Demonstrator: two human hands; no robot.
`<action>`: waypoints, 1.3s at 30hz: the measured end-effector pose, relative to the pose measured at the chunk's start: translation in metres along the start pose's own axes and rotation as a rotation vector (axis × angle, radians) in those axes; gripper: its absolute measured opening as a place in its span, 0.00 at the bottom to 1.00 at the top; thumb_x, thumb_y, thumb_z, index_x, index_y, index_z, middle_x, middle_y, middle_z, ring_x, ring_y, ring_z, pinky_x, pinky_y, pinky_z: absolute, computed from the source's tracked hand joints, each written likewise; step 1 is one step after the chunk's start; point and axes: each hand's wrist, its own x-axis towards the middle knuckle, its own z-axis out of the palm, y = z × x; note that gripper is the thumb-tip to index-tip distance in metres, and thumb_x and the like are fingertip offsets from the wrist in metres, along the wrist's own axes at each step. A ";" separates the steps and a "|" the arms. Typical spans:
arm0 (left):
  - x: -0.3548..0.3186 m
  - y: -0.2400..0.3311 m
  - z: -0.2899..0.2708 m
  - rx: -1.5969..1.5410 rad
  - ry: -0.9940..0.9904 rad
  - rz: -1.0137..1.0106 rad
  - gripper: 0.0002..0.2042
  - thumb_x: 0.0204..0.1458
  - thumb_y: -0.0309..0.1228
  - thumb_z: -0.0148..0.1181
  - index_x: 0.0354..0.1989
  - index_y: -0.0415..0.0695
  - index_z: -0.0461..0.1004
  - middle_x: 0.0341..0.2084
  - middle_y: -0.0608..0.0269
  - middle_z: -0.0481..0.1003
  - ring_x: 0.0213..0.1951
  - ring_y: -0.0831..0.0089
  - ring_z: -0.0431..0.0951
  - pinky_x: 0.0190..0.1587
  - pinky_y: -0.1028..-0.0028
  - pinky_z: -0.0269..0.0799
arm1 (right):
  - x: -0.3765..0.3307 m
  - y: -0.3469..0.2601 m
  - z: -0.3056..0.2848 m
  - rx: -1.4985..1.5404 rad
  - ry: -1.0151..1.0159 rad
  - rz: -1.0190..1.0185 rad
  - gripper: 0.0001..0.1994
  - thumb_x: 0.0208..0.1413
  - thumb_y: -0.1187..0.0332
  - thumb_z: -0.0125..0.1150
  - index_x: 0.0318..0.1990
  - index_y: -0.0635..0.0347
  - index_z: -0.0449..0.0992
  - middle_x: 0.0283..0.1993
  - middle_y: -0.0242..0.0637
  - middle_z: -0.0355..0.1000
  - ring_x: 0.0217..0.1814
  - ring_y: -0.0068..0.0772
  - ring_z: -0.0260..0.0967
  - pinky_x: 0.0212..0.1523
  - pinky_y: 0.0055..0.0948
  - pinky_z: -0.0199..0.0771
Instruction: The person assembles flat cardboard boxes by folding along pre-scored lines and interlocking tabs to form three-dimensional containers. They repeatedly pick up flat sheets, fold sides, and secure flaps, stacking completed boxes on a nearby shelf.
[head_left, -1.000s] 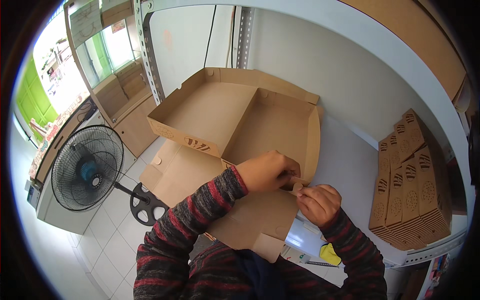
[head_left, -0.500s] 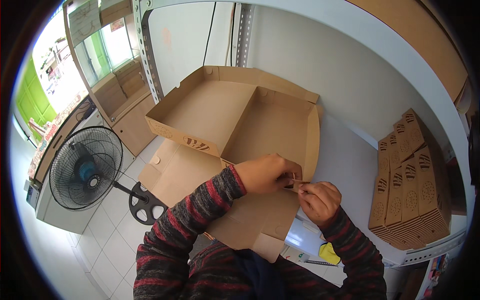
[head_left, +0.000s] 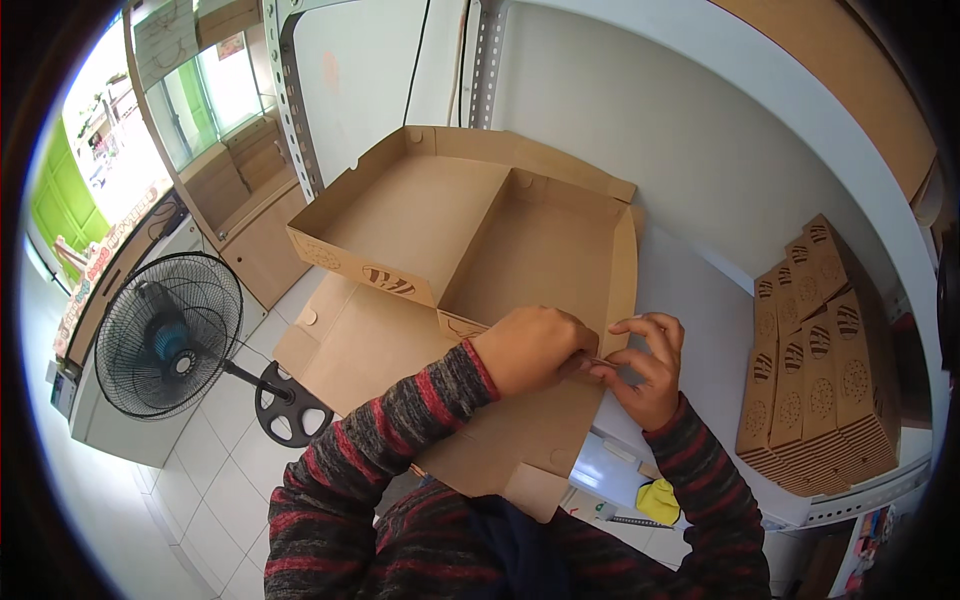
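An open brown cardboard pizza box (head_left: 548, 245) lies in front of me, its two shallow halves side by side. My left hand (head_left: 535, 348) is closed at the box's near right corner, its fingertips on a small cardboard flap (head_left: 602, 362). From the other side my right hand (head_left: 652, 375) pinches the same flap between thumb and forefinger, its other fingers lifted and bent. Under the folded box lies an unfolded cardboard sheet (head_left: 515, 445), reaching toward my lap. My left wrist partly hides the near edge of the box.
To the right, folded pizza boxes (head_left: 820, 370) stand stacked on the white shelf (head_left: 680, 300). A black standing fan (head_left: 170, 335) is at the left on the tiled floor. Metal shelf posts (head_left: 487, 70) rise behind, and a yellow cloth (head_left: 657, 502) lies near my right forearm.
My right hand's outer fingers have lifted and spread, while its thumb and forefinger stay at the flap. The left hand has hardly moved.
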 end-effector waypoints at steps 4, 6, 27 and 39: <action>-0.001 0.000 0.012 0.023 0.049 0.000 0.07 0.51 0.31 0.59 0.34 0.43 0.79 0.29 0.52 0.78 0.33 0.54 0.78 0.37 0.60 0.73 | -0.002 0.000 0.005 0.049 -0.053 -0.004 0.09 0.38 0.71 0.70 0.19 0.56 0.72 0.46 0.32 0.73 0.52 0.44 0.60 0.55 0.46 0.53; -0.001 0.000 0.015 0.059 0.027 -0.018 0.06 0.50 0.30 0.59 0.34 0.43 0.79 0.29 0.52 0.78 0.33 0.54 0.78 0.37 0.61 0.73 | -0.003 -0.002 0.007 0.085 -0.062 0.000 0.09 0.38 0.72 0.69 0.19 0.55 0.72 0.46 0.33 0.74 0.51 0.44 0.60 0.56 0.46 0.53; -0.100 0.039 -0.054 -0.179 0.163 0.050 0.04 0.48 0.26 0.61 0.31 0.41 0.75 0.30 0.57 0.74 0.38 0.60 0.75 0.42 0.65 0.70 | -0.010 0.109 -0.057 0.411 -0.142 0.726 0.08 0.53 0.73 0.61 0.39 0.68 0.76 0.36 0.34 0.75 0.37 0.23 0.70 0.41 0.25 0.70; -0.101 -0.032 -0.015 -0.783 0.161 -0.436 0.33 0.62 0.48 0.50 0.64 0.31 0.53 0.48 0.44 0.71 0.47 0.60 0.75 0.51 0.69 0.71 | -0.006 0.140 -0.064 0.170 0.302 0.748 0.04 0.52 0.76 0.58 0.29 0.68 0.75 0.26 0.29 0.71 0.30 0.19 0.67 0.32 0.22 0.66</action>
